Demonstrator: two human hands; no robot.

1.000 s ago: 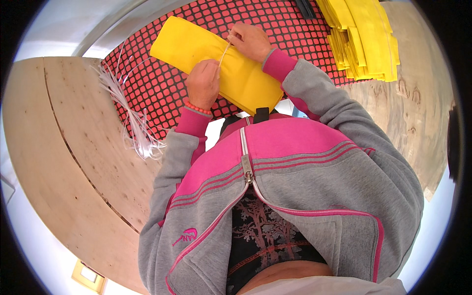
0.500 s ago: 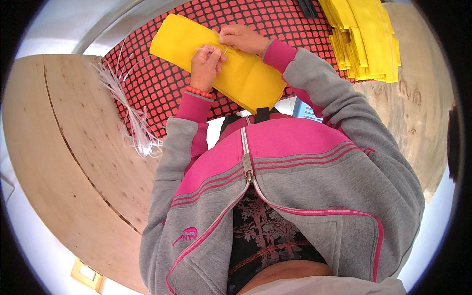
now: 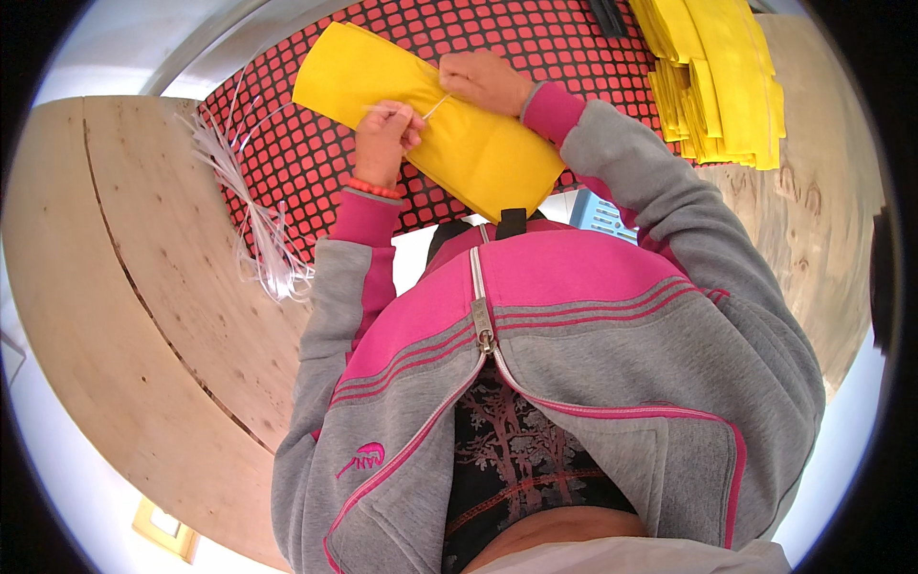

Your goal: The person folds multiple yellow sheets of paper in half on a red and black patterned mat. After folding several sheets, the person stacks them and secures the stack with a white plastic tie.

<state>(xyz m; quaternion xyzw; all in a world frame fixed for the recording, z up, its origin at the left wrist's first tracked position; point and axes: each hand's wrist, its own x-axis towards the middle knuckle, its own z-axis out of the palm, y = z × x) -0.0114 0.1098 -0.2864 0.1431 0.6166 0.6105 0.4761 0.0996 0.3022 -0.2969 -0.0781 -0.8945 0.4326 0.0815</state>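
A folded yellow fabric bundle (image 3: 488, 148) lies slantwise in front of me, its middle drawn in and creased. Across that middle runs a thin white string (image 3: 436, 106), stretched between my two hands. My left hand (image 3: 385, 139), with red beads at the wrist, pinches one end of it at the bundle's near-left edge. On the far-right edge my right hand (image 3: 486, 81) is closed on the other end, its fingertips partly hidden behind the knuckles. Whether the string passes underneath the bundle is hidden.
Loose white strings (image 3: 258, 225) hang over the left edge of the red-and-black patterned mat (image 3: 316, 172). A stack of yellow folded fabric (image 3: 717, 81) sits at the far right, beside a black object (image 3: 605, 17). Wooden tabletop (image 3: 153, 210) flanks the mat; a blue plastic basket (image 3: 602, 218) shows below.
My hands have drawn apart, the left toward the left and slightly nearer, the right to the right. The string between them is now pulled straighter, and the bundle is more pinched at its middle.
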